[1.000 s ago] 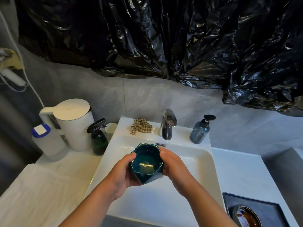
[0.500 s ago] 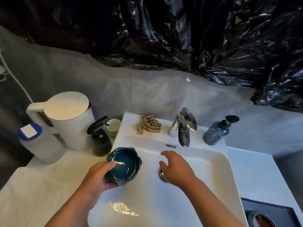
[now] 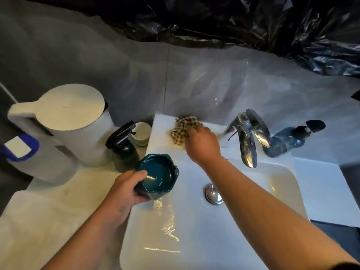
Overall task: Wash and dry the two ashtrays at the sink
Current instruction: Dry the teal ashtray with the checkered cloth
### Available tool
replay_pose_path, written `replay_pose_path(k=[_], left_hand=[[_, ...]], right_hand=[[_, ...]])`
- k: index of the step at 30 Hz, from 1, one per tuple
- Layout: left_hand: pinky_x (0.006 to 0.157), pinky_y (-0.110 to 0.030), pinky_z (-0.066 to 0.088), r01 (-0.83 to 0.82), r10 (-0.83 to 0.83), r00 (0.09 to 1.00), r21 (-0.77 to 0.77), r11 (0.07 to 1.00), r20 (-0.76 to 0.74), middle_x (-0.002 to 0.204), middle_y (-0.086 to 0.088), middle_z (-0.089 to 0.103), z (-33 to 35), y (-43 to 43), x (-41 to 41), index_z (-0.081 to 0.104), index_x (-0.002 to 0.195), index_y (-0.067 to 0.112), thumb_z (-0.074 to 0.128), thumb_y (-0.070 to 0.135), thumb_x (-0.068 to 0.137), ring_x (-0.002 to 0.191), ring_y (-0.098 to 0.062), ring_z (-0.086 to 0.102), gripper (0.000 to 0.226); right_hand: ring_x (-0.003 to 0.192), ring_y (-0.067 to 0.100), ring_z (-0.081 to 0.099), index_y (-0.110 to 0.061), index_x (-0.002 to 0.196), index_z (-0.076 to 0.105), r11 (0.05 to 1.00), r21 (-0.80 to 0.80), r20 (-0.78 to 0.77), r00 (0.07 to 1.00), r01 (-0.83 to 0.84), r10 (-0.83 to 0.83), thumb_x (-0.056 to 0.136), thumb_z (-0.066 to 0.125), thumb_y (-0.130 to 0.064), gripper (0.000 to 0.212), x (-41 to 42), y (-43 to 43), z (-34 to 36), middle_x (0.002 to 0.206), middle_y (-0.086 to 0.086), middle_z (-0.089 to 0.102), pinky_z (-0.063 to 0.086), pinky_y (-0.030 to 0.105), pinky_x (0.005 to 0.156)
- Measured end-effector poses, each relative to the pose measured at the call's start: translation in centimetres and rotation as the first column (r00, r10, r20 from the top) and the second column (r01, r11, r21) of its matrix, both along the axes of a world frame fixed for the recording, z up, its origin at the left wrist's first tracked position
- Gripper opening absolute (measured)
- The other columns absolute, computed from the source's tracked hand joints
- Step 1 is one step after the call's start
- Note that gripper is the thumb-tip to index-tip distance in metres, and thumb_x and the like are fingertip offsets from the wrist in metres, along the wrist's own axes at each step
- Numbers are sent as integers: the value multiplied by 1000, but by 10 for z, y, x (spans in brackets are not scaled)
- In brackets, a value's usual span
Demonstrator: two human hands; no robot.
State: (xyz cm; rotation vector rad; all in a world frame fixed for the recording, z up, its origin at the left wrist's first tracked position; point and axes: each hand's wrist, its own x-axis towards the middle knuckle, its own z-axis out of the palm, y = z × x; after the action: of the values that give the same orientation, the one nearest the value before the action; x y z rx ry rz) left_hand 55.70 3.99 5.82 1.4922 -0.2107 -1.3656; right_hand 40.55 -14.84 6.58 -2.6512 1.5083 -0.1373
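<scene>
Open room over the white sink (image 3: 282, 193) right of the drain plug (image 3: 213, 193): bare wet porcelain down to the near edge. Crowded along the left rim by a dark spray bottle (image 3: 124, 151), a small cup (image 3: 142, 133) and a tall white jug (image 3: 74, 121), close together on the counter. Chrome faucet (image 3: 247, 141) leaning over the back edge, blue soap bottle (image 3: 282, 143) just beside it on the right. Black plastic sheet (image 3: 233, 20) above the grey wall.

Teal ashtray (image 3: 157, 175) gripped by the left hand (image 3: 120, 193), fingers curled round its near wall. Held over the basin's left edge, just beside the spray bottle, mouth up and tipped slightly.

Apart from the right hand (image 3: 202, 145), stretched across the basin to the back ledge and laid on the checked cloth (image 3: 183, 129) (fingertips hidden behind the knuckles and blurred, so impossible to tell whether pinching or merely touching).

Glossy glaze on the ashtray, faceted sides, notched rim, shallow round well. Cloth crumpled, brown-and-cream check. Streaks of water shining on the basin floor. White towel (image 3: 39, 230) spread flat on the counter at near left.
</scene>
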Motion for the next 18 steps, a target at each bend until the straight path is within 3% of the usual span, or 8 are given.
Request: replay_pose_path(k=[7,10,12,14,16,18], left_hand=[[70,-44,59,-10,9,1000,-16,1000,-21,104,-21,68,6,2,-5,63,110,4,54,16,97,94,-33,68,20],[74,-46,59,-7,8,1000,-13,1000,5,111,-24,66,12,11,-9,62,115,3,55,18,96,101,-36,66,25],[76,-49,58,-16,16,1000,-24,1000,12,114,-25,66,18,19,-12,62,116,4,54,18,96,102,-37,65,26],[77,-49,58,-23,23,1000,-43,999,13,116,-24,66,26,27,-18,63,116,6,53,18,96,103,-37,65,25],[75,-47,58,-25,26,1000,-55,998,1,115,-23,65,33,35,-27,63,114,7,52,19,97,99,-34,65,24],[71,-43,56,-42,41,999,-54,998,-21,112,-21,65,41,41,-39,61,115,7,50,19,97,96,-32,64,25]], right_hand=[[85,32,56,-8,104,65,998,8,-66,996,65,-65,86,55,-6,21,5,-8,12,101,12,68,32,32,70],[81,30,53,-6,101,61,980,137,147,976,141,-161,88,50,-11,18,-1,7,21,93,12,65,39,33,67],[77,26,55,-5,94,56,921,354,357,886,163,-294,93,47,-13,12,-10,30,32,83,8,59,44,34,64],[71,19,54,-8,95,52,802,583,487,733,132,-475,97,45,-15,10,-23,58,46,80,3,56,44,32,60],[81,24,60,-7,101,54,651,758,522,552,50,-651,95,44,-19,16,-40,83,60,91,8,62,47,32,62],[89,30,62,-7,103,56,546,837,513,405,-40,-757,94,46,-18,18,-62,103,69,100,13,65,49,35,66]])
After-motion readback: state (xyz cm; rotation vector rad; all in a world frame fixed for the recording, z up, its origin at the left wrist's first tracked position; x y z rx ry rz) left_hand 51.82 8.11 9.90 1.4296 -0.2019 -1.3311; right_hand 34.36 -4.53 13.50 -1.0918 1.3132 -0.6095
